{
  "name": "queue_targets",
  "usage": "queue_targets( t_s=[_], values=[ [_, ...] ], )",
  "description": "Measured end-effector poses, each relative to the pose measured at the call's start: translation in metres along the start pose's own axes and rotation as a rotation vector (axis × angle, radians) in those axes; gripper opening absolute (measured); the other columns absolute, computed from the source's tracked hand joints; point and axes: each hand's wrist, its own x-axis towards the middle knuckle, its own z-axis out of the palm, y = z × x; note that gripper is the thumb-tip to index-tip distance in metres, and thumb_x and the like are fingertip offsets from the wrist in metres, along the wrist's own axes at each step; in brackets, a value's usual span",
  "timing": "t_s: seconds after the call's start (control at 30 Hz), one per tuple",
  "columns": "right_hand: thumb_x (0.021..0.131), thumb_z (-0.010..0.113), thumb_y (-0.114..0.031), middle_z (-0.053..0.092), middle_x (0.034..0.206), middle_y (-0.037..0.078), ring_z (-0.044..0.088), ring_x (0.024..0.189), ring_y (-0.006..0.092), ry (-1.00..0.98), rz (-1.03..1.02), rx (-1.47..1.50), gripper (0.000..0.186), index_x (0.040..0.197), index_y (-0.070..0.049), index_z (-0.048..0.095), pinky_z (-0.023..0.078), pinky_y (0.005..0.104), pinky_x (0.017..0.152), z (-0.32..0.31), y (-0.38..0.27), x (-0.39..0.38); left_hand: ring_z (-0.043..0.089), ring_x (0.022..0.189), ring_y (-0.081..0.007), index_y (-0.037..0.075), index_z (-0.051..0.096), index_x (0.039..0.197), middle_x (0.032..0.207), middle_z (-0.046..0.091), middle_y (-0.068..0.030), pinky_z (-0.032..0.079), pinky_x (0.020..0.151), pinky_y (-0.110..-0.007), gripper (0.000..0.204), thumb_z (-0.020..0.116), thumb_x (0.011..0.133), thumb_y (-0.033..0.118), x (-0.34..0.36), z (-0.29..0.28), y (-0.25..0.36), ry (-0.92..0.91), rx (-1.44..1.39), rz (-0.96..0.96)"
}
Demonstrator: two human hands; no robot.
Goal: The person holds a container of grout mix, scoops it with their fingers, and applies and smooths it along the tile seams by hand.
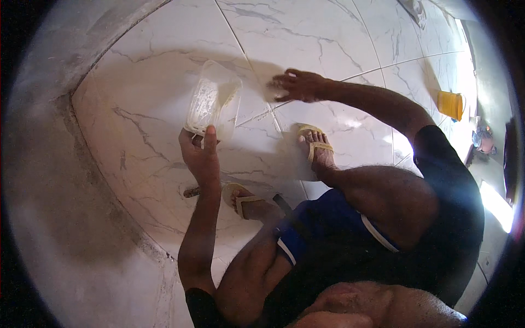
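My left hand (199, 156) grips the near rim of a clear plastic container (212, 100), held tilted over the white marble-patterned floor tiles (306, 38). Pale whitish residue or liquid shows inside the container. My right hand (299, 86) reaches out to the right of the container with fingers spread, pressed on or just above the tile, holding nothing. I am crouched: both feet in yellow sandals (316, 147) stand on the tiles below the hands, and my knees and blue shorts (322, 229) fill the lower middle.
A rough grey concrete wall (49, 180) curves along the left side. A small drain opening (192, 192) lies in the floor by my left wrist. A yellow cup (450, 104) stands at the far right, near bright sunlight patches.
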Motion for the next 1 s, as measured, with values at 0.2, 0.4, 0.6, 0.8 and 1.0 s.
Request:
queue_targets(
  t_s=[0.2,0.4,0.6,0.8,1.0],
  values=[
    [0.085,0.064,-0.011,0.037,0.152,0.014,0.039,0.139,0.0306,0.172,0.169,0.18,0.063,0.143,-0.025,0.046,0.037,0.0464,0.112,-0.02,-0.016,-0.002,0.061,0.105,-0.0223,-0.007,0.043,0.13,0.122,0.055,-0.0175,0.059,0.076,-0.03,0.055,0.073,0.09,0.016,0.0,-0.004,-0.001,-0.017,0.0,0.026],
    [0.085,0.057,-0.008,0.057,0.127,0.011,0.059,0.113,0.0256,0.338,0.288,0.229,0.067,0.149,-0.017,0.039,0.045,0.0426,0.1,-0.072,-0.016,0.045,0.06,0.108,-0.0218,-0.006,0.044,0.13,0.122,0.056,-0.0165,0.057,0.081,-0.031,0.056,0.075,0.088,0.016,-0.003,-0.002,0.006,-0.047,0.044,0.067],
    [0.09,0.052,-0.02,0.069,0.093,0.013,0.068,0.084,0.0288,-0.041,0.373,0.398,0.059,0.148,-0.017,0.038,0.054,0.047,0.079,-0.112,-0.011,0.07,0.059,0.11,-0.0217,-0.006,0.044,0.13,0.122,0.056,-0.0169,0.053,0.089,-0.033,0.058,0.076,0.087,0.015,-0.005,0.003,0.012,-0.041,0.05,0.068],
    [0.09,0.053,-0.021,0.07,0.099,0.015,0.069,0.085,0.0326,-0.168,0.488,0.411,0.056,0.145,-0.014,0.041,0.053,0.0474,0.075,-0.056,0.0,0.039,0.058,0.11,-0.0221,-0.006,0.044,0.13,0.122,0.056,-0.0171,0.052,0.092,-0.034,0.057,0.075,0.088,0.016,0.002,-0.005,-0.013,-0.022,0.02,0.093],
    [0.092,0.056,-0.024,0.066,0.095,0.009,0.067,0.084,0.0265,-0.103,0.384,0.21,0.056,0.146,-0.017,0.041,0.054,0.0437,0.074,-0.029,0.003,0.031,0.059,0.11,-0.0224,-0.006,0.045,0.13,0.121,0.056,-0.0168,0.052,0.09,-0.033,0.056,0.075,0.088,0.017,0.003,-0.007,-0.014,-0.026,0.097,0.077]
  ],
)
